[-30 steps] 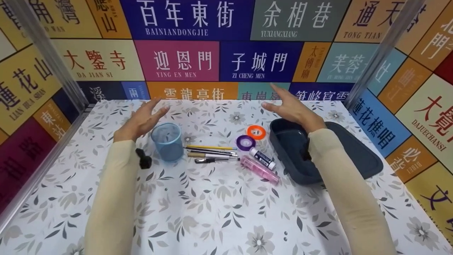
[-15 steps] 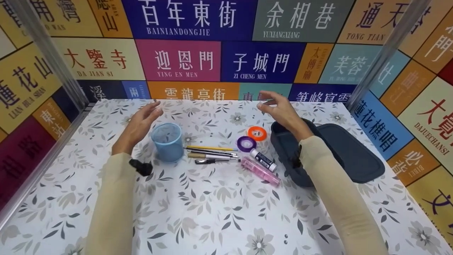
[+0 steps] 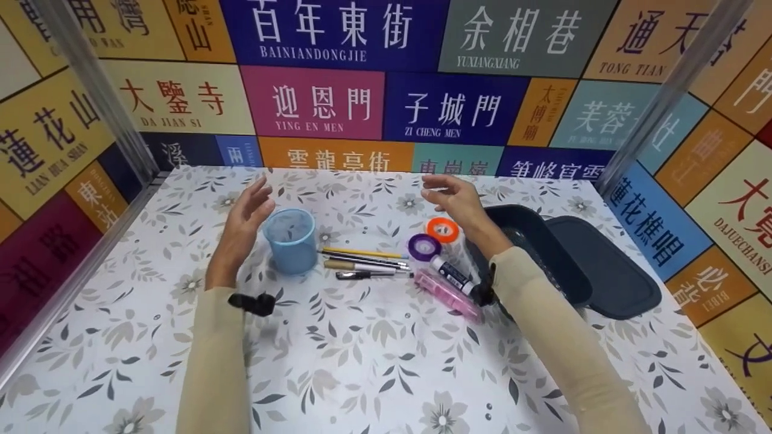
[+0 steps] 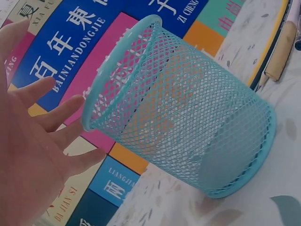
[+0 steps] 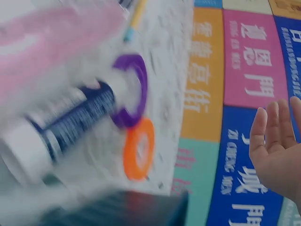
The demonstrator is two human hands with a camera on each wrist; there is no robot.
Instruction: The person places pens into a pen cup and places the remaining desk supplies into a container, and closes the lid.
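My left hand (image 3: 238, 226) hovers with spread, relaxed fingers just left of a light-blue mesh pen cup (image 3: 292, 244), holding nothing. In the left wrist view the fingertips are near the rim of that mesh cup (image 4: 188, 113). Above the back of the table, my right hand (image 3: 458, 208) has loosely bent fingers and nothing in its grasp. Below it lie an orange tape roll (image 3: 442, 229) and a purple tape roll (image 3: 424, 247). A glue stick (image 3: 452, 274) lies beside a translucent pink, tube-like item (image 3: 447, 295) near the right wrist.
A yellow pencil (image 3: 362, 252) and several pens lie between cup and tapes. Under the right forearm stands a dark open box (image 3: 564, 259), its lid (image 3: 621, 271) to the right. Sign-covered panels (image 3: 319, 102) enclose the table's back and sides.
The right hand has moved left and toward me, its forearm now crossing the front of the box. The left hand has drawn slightly closer to me. The objects have stayed put.
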